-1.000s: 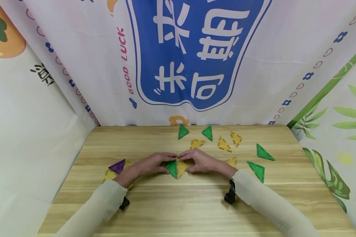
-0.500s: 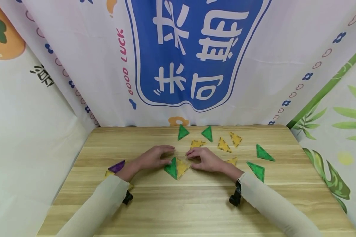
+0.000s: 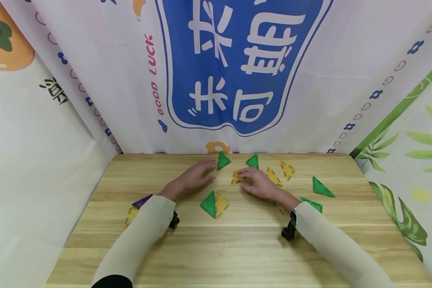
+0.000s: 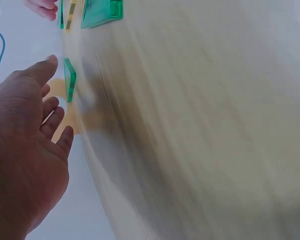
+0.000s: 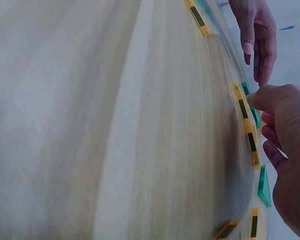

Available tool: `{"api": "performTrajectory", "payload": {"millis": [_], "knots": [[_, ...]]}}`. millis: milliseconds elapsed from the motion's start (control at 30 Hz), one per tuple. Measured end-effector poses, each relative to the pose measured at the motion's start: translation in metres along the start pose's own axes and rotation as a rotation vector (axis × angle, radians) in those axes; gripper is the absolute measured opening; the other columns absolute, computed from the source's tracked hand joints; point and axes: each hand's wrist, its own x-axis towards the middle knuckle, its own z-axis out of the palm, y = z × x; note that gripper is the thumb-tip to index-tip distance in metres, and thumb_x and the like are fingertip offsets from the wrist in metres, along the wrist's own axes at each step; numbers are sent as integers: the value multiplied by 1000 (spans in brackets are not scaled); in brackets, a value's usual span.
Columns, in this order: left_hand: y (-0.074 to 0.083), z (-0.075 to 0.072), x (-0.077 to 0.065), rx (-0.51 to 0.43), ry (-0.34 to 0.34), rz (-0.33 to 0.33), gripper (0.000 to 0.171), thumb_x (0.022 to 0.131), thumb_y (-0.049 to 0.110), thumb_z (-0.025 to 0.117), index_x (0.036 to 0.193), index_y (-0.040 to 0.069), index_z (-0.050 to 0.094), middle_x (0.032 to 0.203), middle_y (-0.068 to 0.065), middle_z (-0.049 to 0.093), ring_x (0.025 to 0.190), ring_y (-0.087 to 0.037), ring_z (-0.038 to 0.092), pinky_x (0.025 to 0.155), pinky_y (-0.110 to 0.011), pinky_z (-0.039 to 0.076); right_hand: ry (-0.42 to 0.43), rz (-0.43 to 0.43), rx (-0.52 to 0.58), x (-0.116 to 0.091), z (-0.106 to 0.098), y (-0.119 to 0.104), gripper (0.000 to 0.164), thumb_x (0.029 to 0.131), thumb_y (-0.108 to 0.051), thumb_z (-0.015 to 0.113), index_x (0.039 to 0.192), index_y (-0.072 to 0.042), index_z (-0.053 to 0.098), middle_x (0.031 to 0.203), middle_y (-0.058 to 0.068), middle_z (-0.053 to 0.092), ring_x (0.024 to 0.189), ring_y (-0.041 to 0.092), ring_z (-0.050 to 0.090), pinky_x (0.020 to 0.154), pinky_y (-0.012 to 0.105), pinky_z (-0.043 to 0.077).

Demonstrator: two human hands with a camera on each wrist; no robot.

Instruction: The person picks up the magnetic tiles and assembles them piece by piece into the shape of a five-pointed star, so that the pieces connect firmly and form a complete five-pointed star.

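A green triangle magnetic tile [image 3: 208, 205] and a yellow triangle tile [image 3: 221, 204] lie edge to edge at mid-table. Beyond them my left hand [image 3: 194, 178] hovers with relaxed fingers, holding nothing, just left of a far green triangle tile [image 3: 223, 161]. In the left wrist view, the same hand [image 4: 27, 125] is apart from a green tile [image 4: 70, 80]. My right hand [image 3: 260, 185] reaches over another yellow triangle tile [image 3: 235, 178] and partly covers it. In the right wrist view its thumb is close to a yellow tile [image 5: 246, 125]; contact is unclear.
Yellow tiles [image 3: 287, 170] and green tiles [image 3: 322, 187] are scattered on the right and at the back. At left, a purple tile [image 3: 141, 201] and a yellow tile [image 3: 131, 216] are partly under the sleeve. A printed curtain [image 3: 309, 104] borders the wooden table [image 3: 216, 256].
Both hands have let go of the joined green and yellow pair. The left hand has moved away toward the far green tile; the right hand has moved back and right over a yellow tile.
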Motion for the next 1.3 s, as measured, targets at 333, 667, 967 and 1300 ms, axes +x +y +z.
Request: {"api": "performTrajectory", "payload": {"millis": [333, 667, 967, 1300], "knots": [[7, 6, 23, 31, -72, -1, 61, 110, 28, 57, 162, 4, 39, 174, -15, 25, 161, -33, 24, 129, -51, 25, -80, 13, -6, 4, -2, 9, 40, 99, -12, 75, 136, -1, 70, 147, 13, 64, 139, 35, 56, 117, 54, 45], [4, 8, 21, 126, -113, 6, 61, 111, 33, 55, 162, 5, 41, 173, -15, 27, 160, -36, 24, 129, -52, 26, -110, -1, -45, 1, -4, 8, 38, 100, -12, 72, 135, 0, 70, 149, 14, 62, 141, 36, 53, 119, 56, 41], [7, 4, 12, 223, -57, 59, 52, 107, 29, 63, 152, 4, 57, 147, -20, 50, 135, -33, 52, 118, -47, 43, -85, -3, -135, -3, -5, 5, 32, 98, -13, 74, 128, -1, 74, 143, 14, 65, 137, 36, 57, 115, 52, 47], [8, 6, -4, 239, -35, 36, 51, 107, 28, 64, 151, 5, 58, 130, -15, 50, 114, -26, 48, 101, -42, 48, -71, 20, -152, -6, -2, -3, 30, 97, -15, 78, 123, -1, 76, 136, 15, 66, 128, 33, 61, 107, 49, 53]]}}
